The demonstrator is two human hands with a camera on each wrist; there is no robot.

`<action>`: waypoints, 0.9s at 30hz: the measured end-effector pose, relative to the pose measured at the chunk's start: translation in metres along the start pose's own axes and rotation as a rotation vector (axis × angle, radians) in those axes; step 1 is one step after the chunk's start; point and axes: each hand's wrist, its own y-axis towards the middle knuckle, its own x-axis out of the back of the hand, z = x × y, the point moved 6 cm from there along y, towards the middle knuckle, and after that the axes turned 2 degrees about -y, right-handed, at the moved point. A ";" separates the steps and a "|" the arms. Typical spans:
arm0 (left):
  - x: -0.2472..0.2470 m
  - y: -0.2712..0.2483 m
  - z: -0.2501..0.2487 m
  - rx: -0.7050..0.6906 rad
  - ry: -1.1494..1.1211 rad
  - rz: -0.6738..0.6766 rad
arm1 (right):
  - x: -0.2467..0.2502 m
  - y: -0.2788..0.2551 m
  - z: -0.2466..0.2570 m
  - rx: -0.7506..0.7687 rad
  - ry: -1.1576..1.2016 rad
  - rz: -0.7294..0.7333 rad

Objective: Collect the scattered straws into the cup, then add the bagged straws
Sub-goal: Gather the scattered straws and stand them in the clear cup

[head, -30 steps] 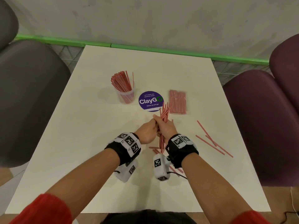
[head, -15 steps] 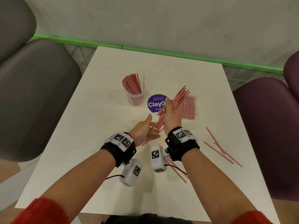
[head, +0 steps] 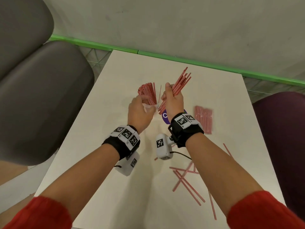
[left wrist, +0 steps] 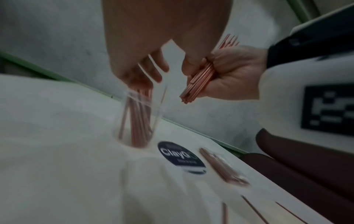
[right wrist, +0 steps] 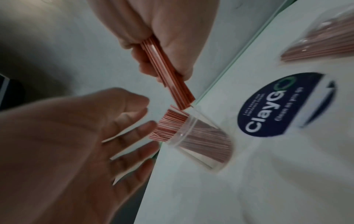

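A clear plastic cup [right wrist: 201, 145] stands on the white table [head: 102, 146], holding several red-striped straws [head: 147, 92]. My right hand [head: 171, 98] grips a bundle of straws [head: 179, 83] tilted just right of the cup, its lower end [right wrist: 184, 100] over the rim. My left hand [head: 140, 109] is at the cup's near side with straight, spread fingers [right wrist: 145, 128] by the tops of the standing straws. The bag of straws [head: 203, 118] lies flat to the right. Several loose straws [head: 186, 180] lie under my right forearm.
A round purple ClayGo sticker [right wrist: 283, 106] is on the table between cup and bag. Grey chairs [head: 41, 96] stand at the left, a purple chair [head: 283, 129] at the right. A wall with a green strip [head: 181, 58] runs behind the far edge.
My right hand has lifted the bundle off the table and carried it left to the cup. My left hand let go of the bundle and moved up to the cup.
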 end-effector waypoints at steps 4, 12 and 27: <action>0.012 0.029 0.001 -0.073 0.190 -0.075 | -0.024 0.025 0.011 0.035 -0.012 0.031; -0.014 0.049 0.026 -0.010 0.295 0.151 | -0.056 0.052 -0.014 0.038 -0.231 0.195; -0.018 0.057 0.029 -0.004 0.295 0.115 | -0.072 0.043 -0.026 0.362 -0.476 0.322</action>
